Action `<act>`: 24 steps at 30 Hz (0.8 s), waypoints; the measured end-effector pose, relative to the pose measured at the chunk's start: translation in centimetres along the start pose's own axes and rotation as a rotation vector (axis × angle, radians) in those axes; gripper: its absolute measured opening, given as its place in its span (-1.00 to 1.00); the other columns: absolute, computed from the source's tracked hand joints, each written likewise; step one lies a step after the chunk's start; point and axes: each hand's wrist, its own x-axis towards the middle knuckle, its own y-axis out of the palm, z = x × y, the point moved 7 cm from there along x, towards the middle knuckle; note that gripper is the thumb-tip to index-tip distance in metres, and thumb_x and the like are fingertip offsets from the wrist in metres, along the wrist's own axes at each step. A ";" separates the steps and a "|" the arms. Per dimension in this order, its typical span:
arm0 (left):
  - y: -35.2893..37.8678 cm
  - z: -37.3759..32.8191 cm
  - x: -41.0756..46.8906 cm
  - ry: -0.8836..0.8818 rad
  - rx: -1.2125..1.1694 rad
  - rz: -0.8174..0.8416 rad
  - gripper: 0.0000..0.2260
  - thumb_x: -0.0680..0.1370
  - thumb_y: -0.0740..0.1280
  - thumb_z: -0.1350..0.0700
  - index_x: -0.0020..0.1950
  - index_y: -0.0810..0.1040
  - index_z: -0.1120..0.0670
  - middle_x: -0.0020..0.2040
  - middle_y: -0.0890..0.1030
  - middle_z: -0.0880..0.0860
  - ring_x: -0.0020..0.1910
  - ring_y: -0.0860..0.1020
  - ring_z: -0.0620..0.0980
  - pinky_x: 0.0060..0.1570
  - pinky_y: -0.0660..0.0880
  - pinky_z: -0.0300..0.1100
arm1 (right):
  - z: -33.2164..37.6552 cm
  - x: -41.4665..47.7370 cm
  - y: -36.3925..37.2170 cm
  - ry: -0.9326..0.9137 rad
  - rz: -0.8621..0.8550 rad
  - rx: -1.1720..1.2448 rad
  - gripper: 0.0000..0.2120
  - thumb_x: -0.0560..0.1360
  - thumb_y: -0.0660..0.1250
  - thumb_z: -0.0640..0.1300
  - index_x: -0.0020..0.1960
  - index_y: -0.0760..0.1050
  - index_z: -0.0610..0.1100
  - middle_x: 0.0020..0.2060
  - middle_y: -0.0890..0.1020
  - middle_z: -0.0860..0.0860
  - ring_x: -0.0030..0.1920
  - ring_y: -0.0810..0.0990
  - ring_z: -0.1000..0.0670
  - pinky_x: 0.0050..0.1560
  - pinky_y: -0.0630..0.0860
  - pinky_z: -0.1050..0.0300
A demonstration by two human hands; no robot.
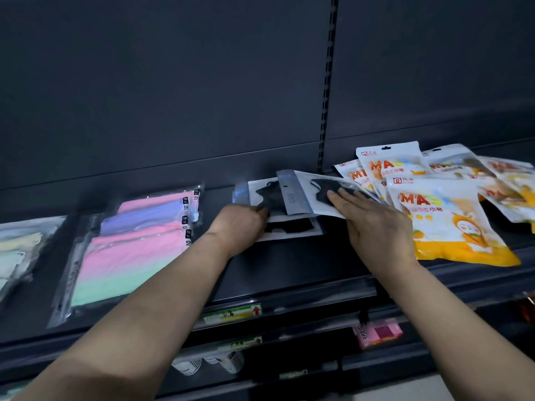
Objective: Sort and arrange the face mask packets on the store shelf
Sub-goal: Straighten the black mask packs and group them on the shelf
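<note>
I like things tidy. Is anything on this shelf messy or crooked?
Yes. The orange mask packets on the right lie fanned out and overlapping at different angles, not in a neat stack. In the middle, the black mask packets under the left hand and right hand are also skewed across each other.

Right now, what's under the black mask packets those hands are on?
Under the top black mask packets lies another black mask packet, flat on the dark shelf. The left hand and right hand hide anything more.
</note>
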 end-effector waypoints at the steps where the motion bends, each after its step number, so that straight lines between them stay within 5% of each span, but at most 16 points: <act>1: -0.1 -0.1 0.0 0.003 -0.014 -0.022 -0.65 0.63 0.13 0.11 0.42 0.32 0.06 0.32 0.51 0.06 0.20 0.54 0.13 -0.07 0.48 -0.07 | -0.1 0.1 -0.2 0.006 -0.009 0.003 -0.44 0.27 0.46 -0.46 0.20 0.60 -0.06 0.08 0.67 -0.03 0.06 0.66 -0.11 -0.02 0.59 0.06; 3: -0.5 0.6 0.0 -0.059 -0.101 -0.042 -0.53 0.57 0.16 0.24 0.49 0.25 0.05 0.42 0.42 0.03 0.30 0.48 0.10 0.09 0.52 -0.02 | -0.2 0.3 -0.4 0.020 -0.007 -0.004 -0.44 0.28 0.45 -0.46 0.21 0.59 -0.07 0.09 0.66 -0.04 0.07 0.65 -0.13 -0.05 0.60 0.04; 8: -4.6 0.2 -3.5 -0.135 -0.186 -0.297 -0.69 0.48 0.24 0.19 0.21 0.53 0.00 0.22 0.59 -0.04 0.16 0.57 0.10 -0.10 0.53 -0.08 | -0.6 0.7 -0.9 0.061 -0.002 0.025 -0.46 0.33 0.41 -0.43 0.25 0.56 -0.06 0.13 0.64 -0.05 0.12 0.63 -0.14 0.00 0.59 0.02; 11: -2.8 -2.4 -5.5 0.051 -0.330 -0.076 -0.59 0.37 0.25 0.09 0.22 0.54 -0.07 0.41 0.45 -0.05 0.40 0.40 0.03 0.23 0.47 -0.10 | -1.0 0.9 -0.8 0.097 0.012 0.088 -0.48 0.34 0.40 -0.43 0.23 0.58 -0.05 0.12 0.65 -0.06 0.11 0.64 -0.12 -0.08 0.61 0.01; 14: -0.3 -2.6 -5.5 -0.023 -0.610 0.246 -0.53 0.36 0.28 0.14 0.25 0.40 -0.15 0.25 0.51 -0.03 0.27 0.48 0.06 0.16 0.50 -0.06 | -1.4 0.9 -0.7 0.146 0.029 0.142 -0.51 0.39 0.36 -0.40 0.23 0.57 -0.01 0.14 0.64 -0.03 0.14 0.62 -0.07 -0.06 0.59 0.02; 17: -0.2 -2.6 -4.4 -0.033 -0.585 0.294 -0.38 0.46 0.35 0.03 0.47 0.22 -0.26 0.39 0.39 -0.06 0.33 0.36 0.03 0.28 0.41 -0.03 | -1.7 0.3 -1.0 0.164 0.014 0.162 -0.50 0.38 0.36 -0.42 0.23 0.58 -0.02 0.14 0.64 -0.02 0.14 0.62 -0.06 -0.05 0.58 0.03; 19: 0.0 -2.8 -3.8 -0.017 -0.508 0.318 -0.47 0.52 0.32 -0.15 0.46 0.26 -0.29 0.44 0.30 -0.09 0.37 0.27 0.04 0.33 0.35 -0.01 | -1.7 0.0 -1.3 0.155 -0.005 0.172 -0.50 0.37 0.37 -0.44 0.22 0.59 -0.04 0.13 0.65 -0.02 0.13 0.63 -0.07 -0.08 0.60 0.02; 24: 1.0 -0.9 -1.7 -0.082 -0.521 0.238 -0.59 0.57 0.30 -0.07 0.41 0.37 -0.28 0.41 0.31 -0.07 0.37 0.27 0.05 0.34 0.34 -0.04 | -0.7 -0.2 -1.4 0.101 -0.017 0.140 -0.45 0.32 0.41 -0.44 0.22 0.58 -0.02 0.13 0.64 0.02 0.15 0.61 -0.04 -0.07 0.59 0.04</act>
